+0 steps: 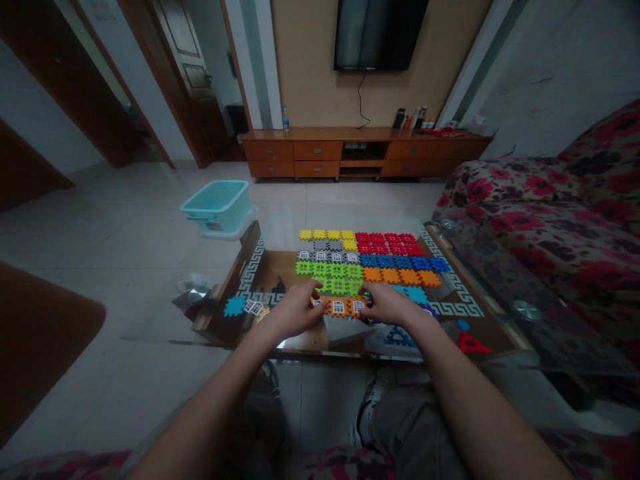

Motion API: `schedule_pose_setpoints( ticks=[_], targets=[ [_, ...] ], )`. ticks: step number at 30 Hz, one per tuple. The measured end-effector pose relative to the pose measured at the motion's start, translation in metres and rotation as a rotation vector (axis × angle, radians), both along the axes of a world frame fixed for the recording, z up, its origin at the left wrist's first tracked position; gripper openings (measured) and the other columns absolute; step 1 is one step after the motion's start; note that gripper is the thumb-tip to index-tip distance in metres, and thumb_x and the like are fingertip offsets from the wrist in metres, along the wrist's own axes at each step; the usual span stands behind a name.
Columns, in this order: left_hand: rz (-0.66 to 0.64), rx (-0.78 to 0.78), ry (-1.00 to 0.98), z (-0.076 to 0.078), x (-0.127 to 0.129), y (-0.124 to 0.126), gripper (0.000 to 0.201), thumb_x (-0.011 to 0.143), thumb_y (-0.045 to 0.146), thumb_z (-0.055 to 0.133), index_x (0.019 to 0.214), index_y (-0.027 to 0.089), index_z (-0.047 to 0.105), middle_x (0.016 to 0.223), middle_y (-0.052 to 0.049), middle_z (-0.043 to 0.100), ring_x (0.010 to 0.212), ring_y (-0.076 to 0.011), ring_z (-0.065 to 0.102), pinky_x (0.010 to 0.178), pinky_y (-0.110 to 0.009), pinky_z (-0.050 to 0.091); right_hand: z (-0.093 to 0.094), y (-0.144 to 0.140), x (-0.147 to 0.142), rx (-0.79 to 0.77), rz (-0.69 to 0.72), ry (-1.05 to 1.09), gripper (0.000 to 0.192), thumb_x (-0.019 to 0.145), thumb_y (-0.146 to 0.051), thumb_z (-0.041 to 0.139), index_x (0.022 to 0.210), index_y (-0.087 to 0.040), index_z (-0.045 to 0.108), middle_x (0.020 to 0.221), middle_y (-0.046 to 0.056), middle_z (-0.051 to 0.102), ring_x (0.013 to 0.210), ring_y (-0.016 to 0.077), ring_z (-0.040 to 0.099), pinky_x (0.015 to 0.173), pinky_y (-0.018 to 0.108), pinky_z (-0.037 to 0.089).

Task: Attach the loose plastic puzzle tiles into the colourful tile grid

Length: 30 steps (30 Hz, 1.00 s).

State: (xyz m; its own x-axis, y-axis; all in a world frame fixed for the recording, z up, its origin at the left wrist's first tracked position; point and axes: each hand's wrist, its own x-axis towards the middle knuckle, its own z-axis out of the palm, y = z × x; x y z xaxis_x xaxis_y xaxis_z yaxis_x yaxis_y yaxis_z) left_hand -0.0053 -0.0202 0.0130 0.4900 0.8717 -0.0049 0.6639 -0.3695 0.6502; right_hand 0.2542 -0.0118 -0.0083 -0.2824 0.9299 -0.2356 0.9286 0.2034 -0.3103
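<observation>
Now, step in hand: both hands work at the near end of a flat mat of interlocking plastic tiles, and I judge they are pressing orange window tiles (339,307) into a new row below the green one.
Left hand: the left hand (294,311) rests on the table (260,267) with its fingers curled, the index tip touching the left end of the orange row; whether it pinches a tile I cannot tell.
Right hand: the right hand (390,305) lies palm down at the right end of that row, fingers narrow and bent onto a tile, the hold itself hidden.
Mat: yellow tiles (327,235), red tiles (390,243), grey tiles (327,255), blue tiles (403,262), green tiles (333,273) and a further orange row (403,275) sit joined in bands toward the far edge.
Loose pieces: a teal tile (234,306) and a white window piece (253,307) lie near the left edge; a red piece (470,344) lies by the near right corner.
Around: a pale blue tub (217,203) stands on the floor beyond the far left corner; a flowered sofa (550,200) runs along the right.
Next move, as I judge: line up the teeth of the orange tiles with the green row, then push down evenly with both hands.
</observation>
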Motion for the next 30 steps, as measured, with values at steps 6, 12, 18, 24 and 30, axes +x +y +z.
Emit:
schedule_pose_setpoints(
  ticks=[6, 12, 18, 24, 30],
  targets=[
    [-0.014, -0.008, 0.014, 0.0045, 0.0006, -0.0006, 0.041, 0.089, 0.037, 0.054, 0.123, 0.015, 0.057, 0.102, -0.012, 0.072, 0.088, -0.024, 0.068, 0.075, -0.034, 0.051, 0.002, -0.0015, -0.0025, 0.001, 0.023, 0.008, 0.03, 0.074, -0.029, 0.071, 0.101, -0.015, 0.067, 0.09, 0.009, 0.071, 0.078, 0.0215, 0.064, 0.062, 0.026, 0.039],
    [-0.021, -0.005, 0.032, 0.0038, 0.0003, -0.0013, 0.041, 0.089, 0.038, 0.055, 0.123, 0.017, 0.057, 0.105, -0.012, 0.072, 0.091, -0.0247, 0.068, 0.075, -0.034, 0.051, 0.0029, -0.0021, -0.0035, -0.008, 0.026, 0.013, 0.028, 0.074, -0.028, 0.072, 0.1, -0.016, 0.067, 0.09, 0.008, 0.071, 0.077, 0.0206, 0.064, 0.063, 0.026, 0.039],
    [-0.038, 0.017, 0.048, -0.0004, -0.0016, -0.0008, 0.041, 0.089, 0.039, 0.055, 0.124, 0.017, 0.056, 0.104, -0.012, 0.071, 0.091, -0.0249, 0.067, 0.076, -0.034, 0.051, -0.0008, -0.0011, -0.0013, 0.001, -0.01, 0.025, 0.037, 0.076, -0.026, 0.068, 0.111, -0.014, 0.064, 0.092, 0.009, 0.071, 0.079, 0.0206, 0.063, 0.063, 0.025, 0.039],
    [-0.041, 0.011, 0.06, 0.0011, -0.0016, -0.0011, 0.04, 0.091, 0.038, 0.054, 0.124, 0.017, 0.055, 0.101, -0.012, 0.071, 0.09, -0.0251, 0.067, 0.077, -0.035, 0.051, -0.0028, 0.0001, -0.0003, 0.025, -0.025, 0.02, 0.036, 0.086, -0.03, 0.06, 0.116, -0.012, 0.062, 0.1, 0.013, 0.071, 0.087, 0.0222, 0.064, 0.071, 0.027, 0.041],
    [-0.04, 0.084, 0.138, -0.0012, -0.0044, 0.0006, 0.035, 0.09, 0.031, 0.052, 0.122, 0.017, 0.053, 0.113, -0.015, 0.068, 0.105, -0.0281, 0.064, 0.087, -0.037, 0.049, 0.0013, 0.0, -0.0039, 0.014, -0.022, 0.003, 0.032, 0.086, -0.025, 0.057, 0.115, -0.013, 0.064, 0.099, 0.012, 0.071, 0.085, 0.0214, 0.064, 0.071, 0.026, 0.041]
  ],
)
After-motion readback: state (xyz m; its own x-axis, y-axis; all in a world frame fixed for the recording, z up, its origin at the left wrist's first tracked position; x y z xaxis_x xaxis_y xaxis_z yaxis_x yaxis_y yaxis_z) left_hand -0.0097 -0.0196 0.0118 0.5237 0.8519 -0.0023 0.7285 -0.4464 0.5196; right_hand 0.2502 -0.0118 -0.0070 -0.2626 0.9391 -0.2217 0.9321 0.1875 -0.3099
